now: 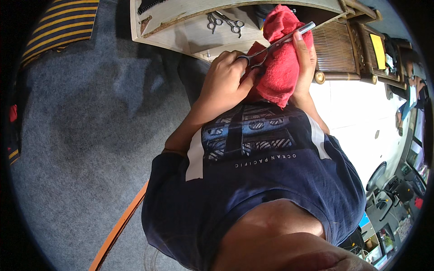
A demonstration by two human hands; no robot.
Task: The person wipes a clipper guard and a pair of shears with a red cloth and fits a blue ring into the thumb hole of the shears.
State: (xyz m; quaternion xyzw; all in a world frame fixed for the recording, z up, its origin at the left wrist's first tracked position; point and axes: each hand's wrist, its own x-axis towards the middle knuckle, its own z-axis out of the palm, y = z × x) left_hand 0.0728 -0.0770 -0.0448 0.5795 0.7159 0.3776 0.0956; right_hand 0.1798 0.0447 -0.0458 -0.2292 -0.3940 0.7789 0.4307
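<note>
My left hand (225, 76) grips the finger rings of a pair of metal thinning shears (283, 41), their toothed end pointing up to the right. A red terry cloth (276, 76) is bunched around and under the shears. My right hand (305, 61) holds the cloth from the right side, its thumb pressed near the toothed blade. Both hands are in front of my chest, close to a light wooden shelf unit (200, 45). On its board lie two more pairs of scissors, one pair (214, 23) beside the other (234, 25).
A black comb (151, 6) lies on the unit's upper left. Bamboo furniture (335, 50) stands right, with a yellow sheet (378, 51) on it. Grey carpet (84, 111) meets an orange strip (118, 227); a striped mat (62, 25) is at upper left. Another person (412, 88) is at far right.
</note>
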